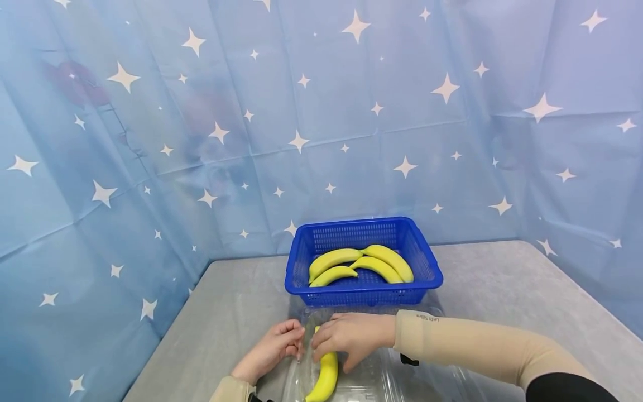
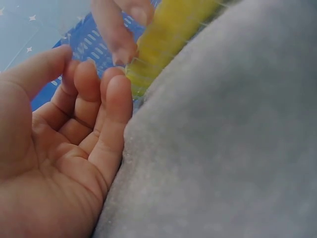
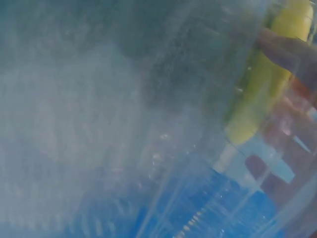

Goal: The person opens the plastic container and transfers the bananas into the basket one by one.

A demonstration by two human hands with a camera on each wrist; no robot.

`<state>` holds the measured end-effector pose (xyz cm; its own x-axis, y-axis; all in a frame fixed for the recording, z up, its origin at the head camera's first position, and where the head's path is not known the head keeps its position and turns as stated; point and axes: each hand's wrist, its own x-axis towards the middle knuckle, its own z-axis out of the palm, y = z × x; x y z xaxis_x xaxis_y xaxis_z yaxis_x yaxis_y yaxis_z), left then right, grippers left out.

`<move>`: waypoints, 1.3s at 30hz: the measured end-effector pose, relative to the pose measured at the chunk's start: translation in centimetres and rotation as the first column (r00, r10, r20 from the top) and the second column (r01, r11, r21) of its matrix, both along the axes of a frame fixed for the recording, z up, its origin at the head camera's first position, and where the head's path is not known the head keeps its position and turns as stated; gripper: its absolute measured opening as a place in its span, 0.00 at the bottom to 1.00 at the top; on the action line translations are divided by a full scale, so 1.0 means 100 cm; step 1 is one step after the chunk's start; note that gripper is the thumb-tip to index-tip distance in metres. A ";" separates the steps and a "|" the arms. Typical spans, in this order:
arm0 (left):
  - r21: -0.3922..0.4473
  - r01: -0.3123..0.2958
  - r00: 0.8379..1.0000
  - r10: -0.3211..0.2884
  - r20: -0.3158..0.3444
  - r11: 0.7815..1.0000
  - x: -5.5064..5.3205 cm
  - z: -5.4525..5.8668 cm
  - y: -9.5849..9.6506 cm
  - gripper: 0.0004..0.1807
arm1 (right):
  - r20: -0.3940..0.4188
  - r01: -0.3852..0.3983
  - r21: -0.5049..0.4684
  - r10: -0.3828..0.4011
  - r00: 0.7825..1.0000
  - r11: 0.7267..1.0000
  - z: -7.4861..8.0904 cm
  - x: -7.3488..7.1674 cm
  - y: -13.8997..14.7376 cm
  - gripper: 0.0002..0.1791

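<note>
A yellow banana (image 1: 327, 375) lies lengthwise along the left side of a clear plastic container (image 1: 364, 382). My right hand (image 1: 354, 335) comes from the right and grips the banana near its far end, the fingers curled over it to its left side and the thumb on the right. The right wrist view shows this banana (image 3: 265, 84) blurred through the clear plastic. At the container's left edge is my left hand (image 1: 275, 347), palm turned inward. In the left wrist view its fingers (image 2: 86, 89) are loosely bent with nothing held, the tips near the banana (image 2: 163, 39).
Behind the container stands a blue plastic basket (image 1: 364, 296) holding several bananas (image 1: 335, 261). All of this is on a grey table (image 1: 211, 324), with a star-patterned blue curtain (image 1: 351, 111) behind and at both sides.
</note>
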<state>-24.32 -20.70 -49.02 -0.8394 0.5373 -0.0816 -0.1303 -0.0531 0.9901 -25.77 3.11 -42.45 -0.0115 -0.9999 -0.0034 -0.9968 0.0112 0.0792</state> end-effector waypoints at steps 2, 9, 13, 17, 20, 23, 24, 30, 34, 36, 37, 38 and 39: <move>-0.001 0.000 1.000 0.000 0.001 1.000 0.000 0.000 0.000 0.09 | -0.003 -0.004 -0.003 0.004 1.000 1.000 -0.002 0.000 -0.001 0.32; 0.004 -0.007 1.000 0.007 0.003 1.000 0.002 0.001 -0.001 0.10 | -0.008 -0.006 -0.012 0.006 1.000 1.000 -0.003 0.001 -0.003 0.29; 0.005 0.001 1.000 -0.001 0.002 1.000 0.002 0.003 0.000 0.10 | -0.022 -0.021 -0.016 0.021 1.000 1.000 -0.004 0.000 -0.004 0.28; 0.003 0.006 1.000 -0.006 -0.006 1.000 0.001 0.004 0.000 0.10 | -0.038 -0.031 -0.031 0.030 0.999 0.999 -0.006 -0.002 -0.005 0.27; -0.003 -0.002 1.000 0.002 -0.010 1.000 0.000 0.004 0.000 0.10 | -0.042 -0.036 -0.043 0.035 0.999 0.998 -0.007 -0.003 -0.006 0.25; -0.009 -0.011 1.000 0.011 -0.009 1.000 0.001 0.003 0.000 0.10 | -0.049 -0.042 -0.045 0.040 0.998 0.998 -0.006 -0.003 -0.007 0.23; -0.008 -0.014 1.000 0.014 -0.006 1.000 0.001 0.003 0.000 0.10 | -0.052 -0.043 -0.043 0.040 0.998 0.998 -0.006 -0.003 -0.007 0.22; 0.004 -0.009 1.000 0.009 -0.007 1.000 0.003 0.002 0.001 0.09 | -0.053 -0.022 -0.040 0.020 0.998 0.999 -0.005 -0.001 -0.005 0.20; 0.003 -0.003 1.000 0.003 -0.007 1.000 0.003 0.003 0.001 0.09 | -0.053 -0.011 -0.046 0.009 0.999 0.999 -0.004 0.000 -0.003 0.19; 0.006 0.006 1.000 -0.006 -0.007 1.000 0.004 0.006 0.001 0.09 | -0.056 -0.007 -0.050 0.004 0.998 0.999 -0.003 0.000 -0.002 0.19; 0.006 0.007 1.000 -0.007 -0.006 1.000 0.004 0.006 0.001 0.09 | -0.059 -0.006 -0.053 0.003 0.998 0.999 -0.003 -0.001 -0.001 0.19; 0.007 0.007 1.000 -0.007 -0.004 1.000 0.004 0.006 0.001 0.09 | -0.061 -0.006 -0.055 0.003 0.998 0.998 -0.002 -0.001 -0.001 0.19; 0.009 0.008 1.000 -0.008 -0.004 1.000 0.004 0.006 0.001 0.09 | -0.063 -0.006 -0.058 0.003 0.998 0.998 -0.002 -0.001 -0.001 0.19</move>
<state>-23.95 -20.59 -48.44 -0.8353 0.5448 -0.0734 -0.1267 -0.0608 0.9901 -25.90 3.02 -42.65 -0.0055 -0.9984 0.0555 -0.9900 0.0133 0.1407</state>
